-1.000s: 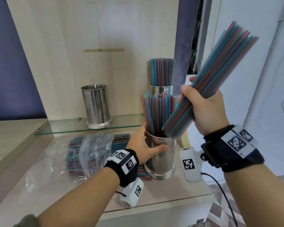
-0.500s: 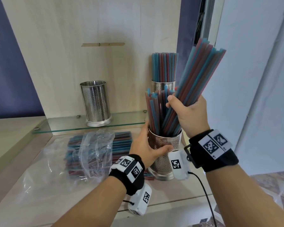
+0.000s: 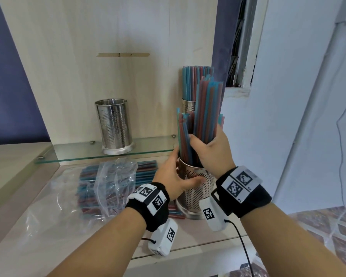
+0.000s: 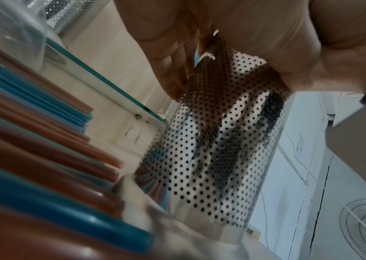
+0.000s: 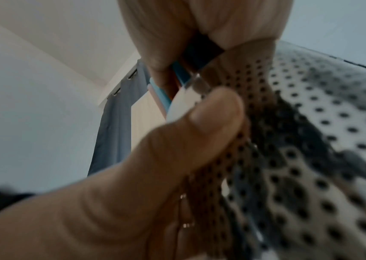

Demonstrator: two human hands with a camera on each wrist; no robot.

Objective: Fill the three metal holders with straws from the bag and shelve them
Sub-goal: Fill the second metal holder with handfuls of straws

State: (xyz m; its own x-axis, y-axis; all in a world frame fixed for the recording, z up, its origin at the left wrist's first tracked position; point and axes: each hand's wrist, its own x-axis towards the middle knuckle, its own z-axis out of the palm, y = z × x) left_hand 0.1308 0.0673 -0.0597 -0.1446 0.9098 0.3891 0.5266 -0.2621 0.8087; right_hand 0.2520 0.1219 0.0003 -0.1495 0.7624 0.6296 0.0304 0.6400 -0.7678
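Straws [image 3: 207,108], a thick red-and-blue bunch, stand near upright in the right hand [image 3: 213,151], fingers wrapped round them just above the rim of the near perforated metal holder [image 3: 196,188], lower ends already inside w/ others. Left hand [image 3: 173,176] curls round the holder's left wall, thumb across the front, prob. to stop it tipping while the bunch goes down. Holder sits on the wooden counter [image 3: 190,236], right of the clear plastic bag [image 3: 110,182], which has more straws in it. On the glass shelf [image 3: 84,154]: an empty holder [image 3: 114,124] at left and a full holder [image 3: 188,105] far right, behind the bunch.
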